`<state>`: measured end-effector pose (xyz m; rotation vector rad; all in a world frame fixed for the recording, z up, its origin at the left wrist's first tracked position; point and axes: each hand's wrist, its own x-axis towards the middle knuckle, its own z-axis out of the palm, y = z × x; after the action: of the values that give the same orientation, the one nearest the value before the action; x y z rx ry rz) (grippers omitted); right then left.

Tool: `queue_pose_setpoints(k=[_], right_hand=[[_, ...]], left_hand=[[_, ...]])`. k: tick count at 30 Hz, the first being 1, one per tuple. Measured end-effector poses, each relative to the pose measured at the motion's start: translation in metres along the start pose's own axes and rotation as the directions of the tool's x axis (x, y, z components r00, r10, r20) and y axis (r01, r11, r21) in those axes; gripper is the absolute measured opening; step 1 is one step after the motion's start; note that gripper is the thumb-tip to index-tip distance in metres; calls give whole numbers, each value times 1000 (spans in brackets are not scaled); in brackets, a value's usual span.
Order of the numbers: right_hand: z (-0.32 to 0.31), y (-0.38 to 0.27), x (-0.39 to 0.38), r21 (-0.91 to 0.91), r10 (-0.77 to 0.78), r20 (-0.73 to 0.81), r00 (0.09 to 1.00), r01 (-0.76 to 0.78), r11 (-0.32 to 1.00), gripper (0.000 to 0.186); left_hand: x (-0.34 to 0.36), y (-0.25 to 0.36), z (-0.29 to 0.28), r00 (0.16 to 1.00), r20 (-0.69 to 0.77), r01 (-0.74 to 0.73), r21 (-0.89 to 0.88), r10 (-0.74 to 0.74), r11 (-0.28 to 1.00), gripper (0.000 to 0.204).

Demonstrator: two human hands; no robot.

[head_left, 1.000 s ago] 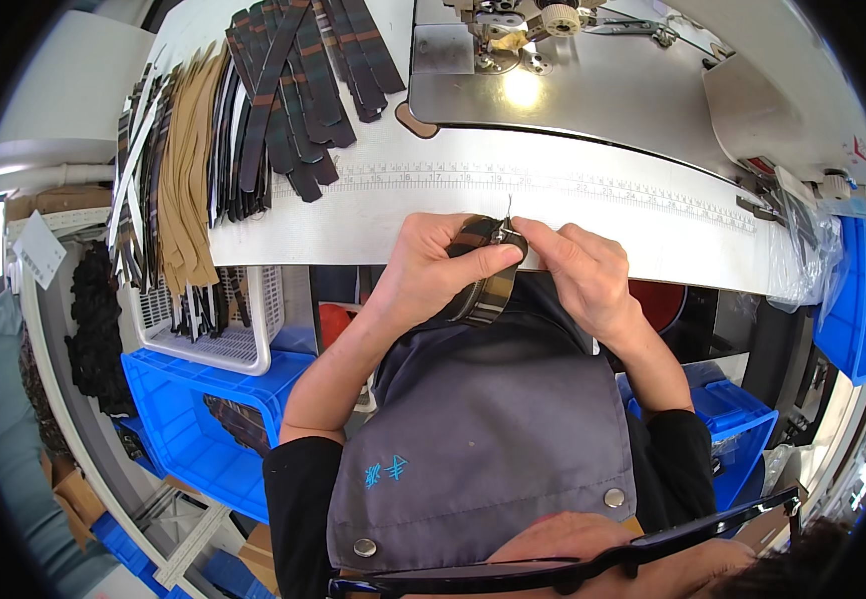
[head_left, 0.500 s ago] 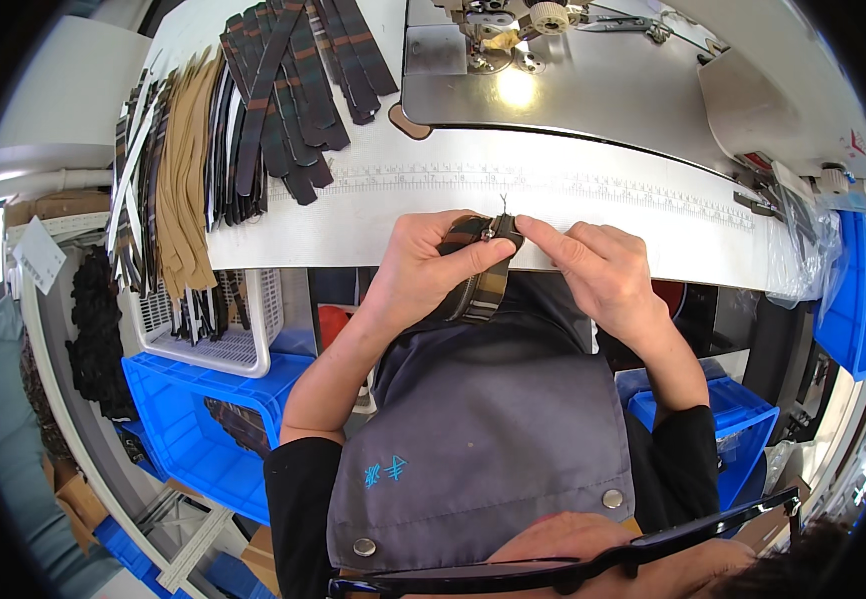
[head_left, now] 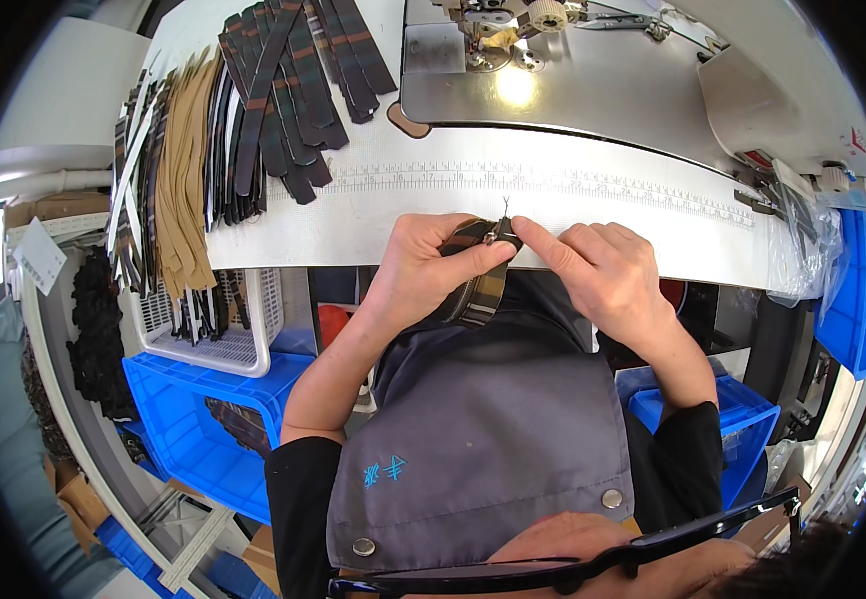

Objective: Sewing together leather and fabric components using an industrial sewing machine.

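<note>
My left hand (head_left: 418, 265) is closed around a looped striped fabric strip (head_left: 488, 290) in dark, brown and tan bands, above the table's front edge. Its thumb presses on the strip's dark folded end, beside a small shiny metal piece (head_left: 491, 239) too small to name. Loose thread ends (head_left: 506, 205) stick up from the fold. My right hand (head_left: 602, 270) has its index fingertip at the right side of that dark end, the other fingers curled. Its thumb is hidden underneath, seemingly pinching the fold. The lower part of the loop hangs before my grey apron (head_left: 483, 429).
A sewing machine bed (head_left: 592, 110) lies at the back. Bundles of striped strips (head_left: 283, 100) and tan strips (head_left: 185, 180) cover the table's left, over a white basket (head_left: 271, 319). Blue crates stand at left (head_left: 168, 439) and right (head_left: 747, 439). A printed ruler (head_left: 403, 178) crosses the white table.
My right hand has shifted slightly right, its fingertip drawing a little away from the metal piece. The strip's dark end has turned slightly; my left hand keeps its hold.
</note>
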<state>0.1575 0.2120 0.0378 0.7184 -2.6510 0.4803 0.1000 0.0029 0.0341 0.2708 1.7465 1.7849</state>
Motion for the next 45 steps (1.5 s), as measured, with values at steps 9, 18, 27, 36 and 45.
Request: queue_pose_setpoints(k=[9,18,27,36,45], right_hand=[[27,1,-6,177,47,-165,985,-17,984,53],[36,-7,-6,428,238,-144,960,-157,890,54],[11,4,-3,166,51,-46,998,-43,985,55],[4,3,1,133,55,-10,998,-53,990,55],[-1,4,3,18,-16,21,1000,16,1000,54]], left_hand=[[0,2,-1,1000,8,-19,-8,19,1000,8],[-1,1,0,1000,3,9,1,-9,1000,17],[-1,1,-1,1000,1,13,-12,-13,1000,11],[0,-3,-2,1000,5,-18,18,17,1000,13],[-2,-2,-1,1000,15,-18,54,17,998,16]])
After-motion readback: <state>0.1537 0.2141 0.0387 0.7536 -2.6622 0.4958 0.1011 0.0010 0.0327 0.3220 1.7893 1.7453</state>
